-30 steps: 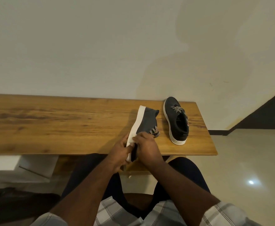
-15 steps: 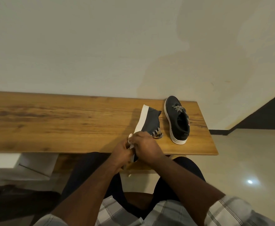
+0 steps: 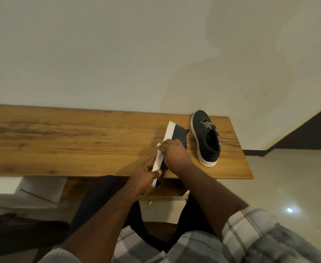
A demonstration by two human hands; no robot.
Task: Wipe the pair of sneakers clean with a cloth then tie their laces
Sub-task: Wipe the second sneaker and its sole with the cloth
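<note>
- Wooden bench (image 3: 60, 145) against a plain wall.
- Left hand (image 3: 146, 172) grips tilted sneaker (image 3: 176, 132) by its heel (sole leftward).
- Right hand (image 3: 174, 152) presses cloth (image 3: 159, 155) on the sole: wiping step.
- Second sneaker (image 3: 207, 141) upright just beside; likely wiped next, laces afterwards.

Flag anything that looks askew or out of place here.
Only the held sneaker: tipped on its side, white sole facing left, heel past the bench edge. The other sneaker stands upright, laces loose. Nothing spilled or damaged.

A long wooden bench with a warm brown grain (image 3: 60, 141) stands against a plain cream wall (image 3: 117, 54). Glossy pale floor tiles (image 3: 288, 186) reflect a ceiling light (image 3: 289, 210) beside a dark skirting strip (image 3: 254, 152).
</note>
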